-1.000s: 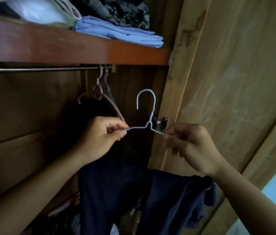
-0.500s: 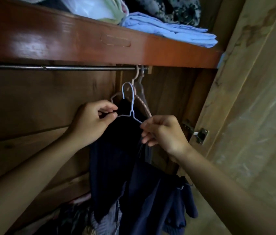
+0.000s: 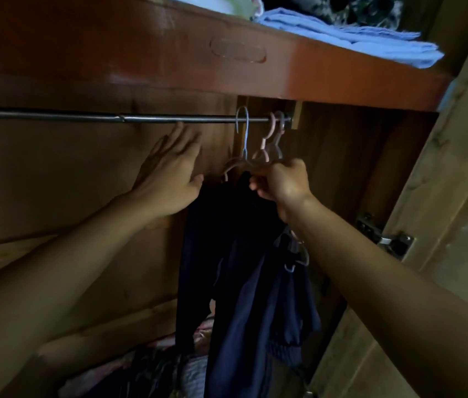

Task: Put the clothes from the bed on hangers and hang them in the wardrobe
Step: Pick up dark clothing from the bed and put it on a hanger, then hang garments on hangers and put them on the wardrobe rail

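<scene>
Two hands work under the thin metal wardrobe rail [image 3: 54, 117]. The left hand [image 3: 169, 179] is spread flat, fingers straight, near the rail and holding nothing, probably freed once the hook caught. The pale blue wire hanger [image 3: 242, 130] sits hooked over the rail, beside pink plastic hangers [image 3: 270, 139]. The right hand [image 3: 283, 182] pinches the blue hanger's shoulder, likely steadying the dark navy garment [image 3: 235, 254] hanging below.
</scene>
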Tool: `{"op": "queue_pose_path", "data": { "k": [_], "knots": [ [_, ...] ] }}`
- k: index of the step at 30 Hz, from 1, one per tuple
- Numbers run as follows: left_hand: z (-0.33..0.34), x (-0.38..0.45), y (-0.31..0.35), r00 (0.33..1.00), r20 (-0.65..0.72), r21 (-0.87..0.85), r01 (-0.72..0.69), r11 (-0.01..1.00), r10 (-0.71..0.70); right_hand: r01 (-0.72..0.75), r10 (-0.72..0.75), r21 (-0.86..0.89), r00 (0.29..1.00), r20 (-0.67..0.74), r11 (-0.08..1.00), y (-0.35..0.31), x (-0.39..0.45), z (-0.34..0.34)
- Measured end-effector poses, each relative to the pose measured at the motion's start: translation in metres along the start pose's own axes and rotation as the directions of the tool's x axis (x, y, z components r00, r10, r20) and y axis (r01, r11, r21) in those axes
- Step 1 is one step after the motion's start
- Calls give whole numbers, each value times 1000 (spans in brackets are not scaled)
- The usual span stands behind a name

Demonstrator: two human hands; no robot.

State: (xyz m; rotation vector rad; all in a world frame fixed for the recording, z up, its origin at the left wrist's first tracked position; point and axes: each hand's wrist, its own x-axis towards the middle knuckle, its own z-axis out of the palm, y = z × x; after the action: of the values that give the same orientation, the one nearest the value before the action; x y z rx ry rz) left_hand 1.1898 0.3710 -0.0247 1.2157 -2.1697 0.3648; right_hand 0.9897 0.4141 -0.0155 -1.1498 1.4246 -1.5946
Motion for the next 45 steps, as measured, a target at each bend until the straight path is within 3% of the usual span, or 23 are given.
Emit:
{"op": "queue_pose_path", "data": {
  "k": [4, 13, 22, 27, 31, 39, 42, 45],
  "knots": [
    [5, 17, -12, 1000, -7, 175, 16, 984, -15, 6, -2, 48, 998, -67, 999, -1, 28, 7],
    [22, 33, -26, 999, -49, 358, 35, 933, -19, -33, 43, 75, 990, -134, 997, 1, 72, -5],
    [17, 39, -23, 994, -103, 402, 21, 916, 22, -13, 27, 96, 989, -144, 995, -2, 98, 5],
    [13, 37, -25, 995, -93, 404, 6, 915, 34, -85, 98, 107, 987, -131, 991, 12, 106, 10],
    [12, 37, -23, 996, -88, 392, 11, 920, 26, -86, 88, 19, 989, -117, 996, 25, 105, 7],
    [9, 31, -23, 1000, -10, 228, -9, 974, 11, -57, 64, -289, 998, 15, 956, 24, 87, -11],
    [8, 21, -21, 996, -87, -73, -28, 997, 22, -77, 114, -387, 991, 73, 919, 19, 71, -23],
    [14, 6, -14, 989, -150, -290, -36, 956, -8, -101, 172, -386, 973, 154, 917, 15, 47, -38]
  ]
}}
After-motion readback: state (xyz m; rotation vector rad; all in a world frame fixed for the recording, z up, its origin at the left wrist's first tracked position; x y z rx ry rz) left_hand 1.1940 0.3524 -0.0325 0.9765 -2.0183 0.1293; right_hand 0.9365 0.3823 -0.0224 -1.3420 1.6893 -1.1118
